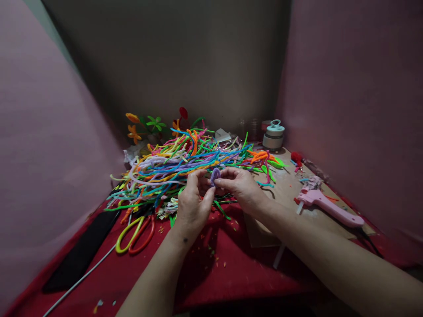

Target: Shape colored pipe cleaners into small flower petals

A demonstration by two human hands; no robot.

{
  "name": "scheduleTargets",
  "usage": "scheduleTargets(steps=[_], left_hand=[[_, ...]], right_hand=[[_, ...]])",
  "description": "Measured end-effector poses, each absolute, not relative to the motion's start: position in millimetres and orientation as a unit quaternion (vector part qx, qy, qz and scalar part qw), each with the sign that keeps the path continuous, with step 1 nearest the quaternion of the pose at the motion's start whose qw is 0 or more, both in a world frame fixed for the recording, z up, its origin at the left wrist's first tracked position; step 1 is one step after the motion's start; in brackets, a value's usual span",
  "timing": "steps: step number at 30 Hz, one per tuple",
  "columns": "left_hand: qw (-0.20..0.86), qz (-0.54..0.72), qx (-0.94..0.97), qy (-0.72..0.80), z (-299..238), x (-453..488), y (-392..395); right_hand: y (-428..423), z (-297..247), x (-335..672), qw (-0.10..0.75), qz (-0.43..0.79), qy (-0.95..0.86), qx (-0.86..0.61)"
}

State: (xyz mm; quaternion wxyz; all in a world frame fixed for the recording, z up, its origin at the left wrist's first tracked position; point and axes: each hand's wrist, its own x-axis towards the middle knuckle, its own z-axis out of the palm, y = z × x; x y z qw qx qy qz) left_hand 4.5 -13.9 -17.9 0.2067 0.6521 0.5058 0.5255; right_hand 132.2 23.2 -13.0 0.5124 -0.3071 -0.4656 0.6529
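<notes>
A purple pipe cleaner, bent into a small loop, is held up between my two hands above the front of the table. My left hand pinches its lower left side between thumb and fingers. From the right, the thumb and fingertips of my right hand close on the same loop. Just behind both hands lies a large heap of colourful pipe cleaners, partly hidden by my fingers.
Yellow-and-red-handled scissors and a black flat strip lie left on the red cloth. At right, a pink glue gun rests on a brown board. Behind stand a lidded jar and pipe-cleaner flowers.
</notes>
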Motion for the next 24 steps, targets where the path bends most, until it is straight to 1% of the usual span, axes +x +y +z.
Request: scheduleTargets(steps=[5,10,14,18,24], left_hand=[[0.254,0.546,0.621,0.501,-19,5,-11],[0.331,0.568,0.577,0.485,-12,5,-11],[0.373,0.564,0.559,0.480,-5,6,-12],[0.425,0.544,0.553,0.466,-2,8,-14],[0.434,0.512,0.572,0.472,-2,9,-15]], right_hand=[[21,-12,132,0.476,0.651,-0.484,-0.339],[22,-15,134,0.464,0.676,-0.480,-0.313],[27,-16,138,0.485,0.694,-0.461,-0.266],[32,-14,140,0.497,0.676,-0.476,-0.265],[30,-16,136,0.515,0.689,-0.434,-0.267]])
